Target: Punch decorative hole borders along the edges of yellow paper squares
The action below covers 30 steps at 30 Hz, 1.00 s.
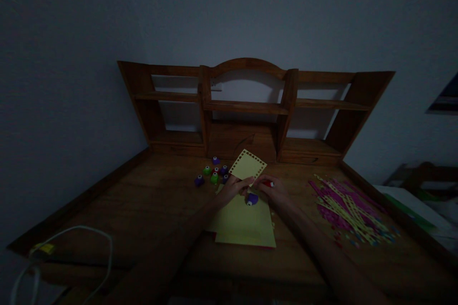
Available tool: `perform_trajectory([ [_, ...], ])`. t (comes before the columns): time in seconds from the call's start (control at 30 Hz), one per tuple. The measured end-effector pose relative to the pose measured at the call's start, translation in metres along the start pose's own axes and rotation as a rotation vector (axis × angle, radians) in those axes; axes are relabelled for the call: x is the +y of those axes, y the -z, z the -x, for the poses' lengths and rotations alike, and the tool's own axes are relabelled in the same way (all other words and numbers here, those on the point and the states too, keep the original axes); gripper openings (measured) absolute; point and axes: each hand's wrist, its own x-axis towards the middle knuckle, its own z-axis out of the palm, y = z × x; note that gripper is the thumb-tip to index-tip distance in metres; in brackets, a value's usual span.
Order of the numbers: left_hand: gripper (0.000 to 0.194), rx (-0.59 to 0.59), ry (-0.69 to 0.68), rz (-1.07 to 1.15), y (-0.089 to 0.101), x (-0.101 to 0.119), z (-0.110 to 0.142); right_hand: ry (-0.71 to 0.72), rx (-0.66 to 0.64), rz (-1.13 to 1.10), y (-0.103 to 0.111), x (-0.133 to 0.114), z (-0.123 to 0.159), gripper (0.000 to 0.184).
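Observation:
My left hand (234, 187) pinches the lower edge of a small yellow card (247, 166) whose border is punched with small holes. Just to its right, my right hand (274, 190) is closed round a red paper punch (269, 184) at the card's edge. A purple punch (252, 198) sits between both hands on a stack of yellow paper sheets (243, 224) lying on the wooden desk (150, 205).
Several small punches, purple and green (213, 174), cluster left of the card. A heap of pink and yellow paper strips (345, 209) lies at the right. A wooden shelf unit (246, 105) stands at the desk's back. A white cable (71, 243) loops at the front left.

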Motion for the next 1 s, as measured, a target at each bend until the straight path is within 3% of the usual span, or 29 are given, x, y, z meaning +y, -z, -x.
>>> perform_trajectory([
  [0.13,0.037,0.098,-0.054,-0.023,0.002,-0.005,-0.003,0.059,0.139,0.052,-0.003,-0.013,0.004,0.027],
  [0.3,0.037,0.128,-0.064,-0.132,0.001,-0.015,-0.003,0.050,0.186,0.162,-0.007,-0.025,0.007,0.028],
  [0.53,0.041,0.085,-0.049,-0.167,-0.003,-0.004,0.005,0.041,0.178,0.211,-0.004,-0.022,0.006,0.020],
  [0.67,0.033,-0.039,-0.091,-0.101,-0.001,-0.003,0.005,0.017,0.197,0.144,0.002,-0.015,0.003,0.020],
  [0.73,0.040,-0.083,-0.104,-0.077,0.002,-0.010,0.003,0.003,0.192,0.087,0.004,-0.011,0.001,0.021],
  [1.0,0.037,-0.041,-0.082,-0.031,0.007,-0.027,-0.006,0.004,0.170,0.063,0.004,-0.008,0.001,0.025],
])
